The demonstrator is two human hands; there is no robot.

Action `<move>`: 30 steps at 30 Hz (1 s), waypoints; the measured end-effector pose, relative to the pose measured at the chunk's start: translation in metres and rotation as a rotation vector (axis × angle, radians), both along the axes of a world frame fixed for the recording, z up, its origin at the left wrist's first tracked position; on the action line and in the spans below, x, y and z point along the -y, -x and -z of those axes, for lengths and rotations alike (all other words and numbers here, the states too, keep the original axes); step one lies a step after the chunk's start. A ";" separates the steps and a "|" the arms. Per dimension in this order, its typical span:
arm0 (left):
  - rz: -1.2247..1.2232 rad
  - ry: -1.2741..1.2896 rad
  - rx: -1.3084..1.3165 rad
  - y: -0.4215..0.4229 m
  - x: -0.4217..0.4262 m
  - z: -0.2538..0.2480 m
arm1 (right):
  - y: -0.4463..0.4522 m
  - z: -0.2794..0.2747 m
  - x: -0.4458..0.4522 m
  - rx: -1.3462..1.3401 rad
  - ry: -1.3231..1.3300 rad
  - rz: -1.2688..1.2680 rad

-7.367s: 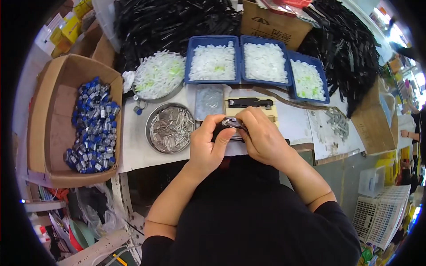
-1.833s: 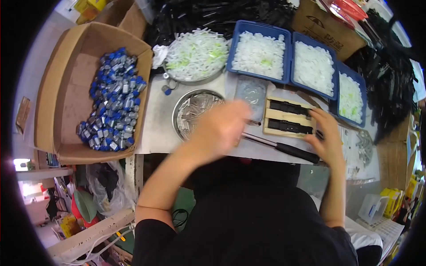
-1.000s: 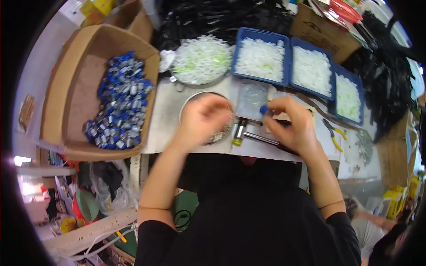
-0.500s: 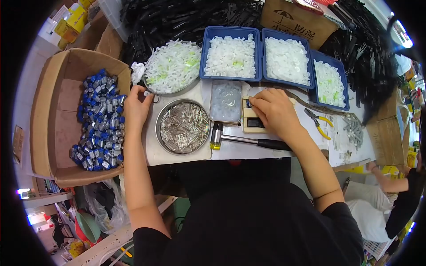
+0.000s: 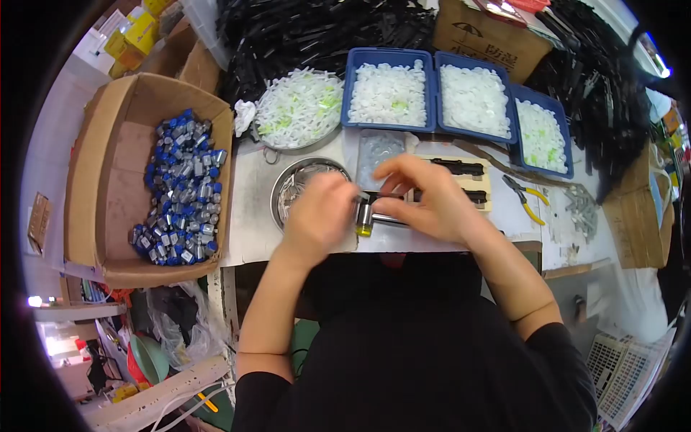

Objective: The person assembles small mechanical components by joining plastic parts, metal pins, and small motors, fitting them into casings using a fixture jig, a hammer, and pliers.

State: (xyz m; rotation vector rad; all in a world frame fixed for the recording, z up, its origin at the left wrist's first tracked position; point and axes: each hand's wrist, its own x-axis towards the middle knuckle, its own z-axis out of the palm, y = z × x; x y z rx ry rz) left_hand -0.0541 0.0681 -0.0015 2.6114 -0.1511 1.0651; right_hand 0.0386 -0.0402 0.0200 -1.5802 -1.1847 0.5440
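My left hand is over the right side of the round metal bowl of pins, blurred, its fingers curled together; whatever they pinch is too small to make out. My right hand is beside it, thumb and fingers apart, just above the hammer with a yellow tip. Behind the right hand lies a wooden fixture with black parts in its two slots. A clear tray of small translucent pieces sits behind the hands, partly covered by the right one.
A cardboard box of blue-capped metal pieces stands left. Behind are a bowl of white and green pieces and blue trays of white parts. Yellow-handled pliers lie right. Black strips are heaped at the back.
My left hand has moved right from beside the cardboard box to the pin bowl. My right hand has come off the wooden fixture, moving left and nearer, and uncovers its black parts.
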 end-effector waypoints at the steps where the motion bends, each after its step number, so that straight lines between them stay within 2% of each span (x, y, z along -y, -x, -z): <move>1: 0.094 -0.021 -0.026 -0.002 0.005 0.004 | 0.002 -0.001 0.000 -0.105 0.056 -0.049; 2: 0.117 -0.018 -0.141 -0.004 0.009 0.004 | 0.003 -0.004 0.001 -0.043 0.096 -0.051; 5: 0.253 0.112 -0.149 -0.007 0.015 0.006 | -0.006 0.006 0.015 0.114 0.122 0.016; 8: 0.072 0.115 -0.355 0.002 -0.002 -0.009 | -0.015 0.006 0.032 0.255 0.230 0.233; 9: 0.009 0.118 -0.448 0.005 -0.010 -0.013 | -0.016 0.009 0.033 0.256 0.234 0.228; 11: -0.136 0.042 -0.666 0.006 -0.018 -0.020 | -0.015 0.022 0.034 0.542 0.068 0.155; 14: -0.147 -0.070 -0.805 0.002 -0.017 -0.020 | -0.009 0.026 0.030 0.573 0.047 0.150; 18: -0.184 -0.012 -0.835 -0.001 -0.013 -0.018 | -0.009 0.028 0.028 0.642 -0.085 0.208; 20: -0.203 0.029 -0.846 -0.001 -0.013 -0.019 | -0.011 0.033 0.030 0.655 -0.081 0.157; 22: -0.223 0.071 -0.838 0.000 -0.014 -0.020 | -0.011 0.033 0.032 0.505 -0.113 0.090; 26: -0.199 0.158 -0.803 0.001 -0.020 -0.018 | -0.014 0.020 0.027 0.329 0.056 0.320; 27: -0.186 0.183 -0.746 0.000 -0.022 -0.017 | -0.013 0.019 0.025 0.335 0.053 0.319; 29: -0.177 0.209 -0.689 0.000 -0.025 -0.014 | -0.010 0.021 0.022 0.592 0.193 0.319; 30: -0.177 0.236 -0.640 0.001 -0.025 -0.012 | -0.008 0.021 0.021 0.616 0.214 0.314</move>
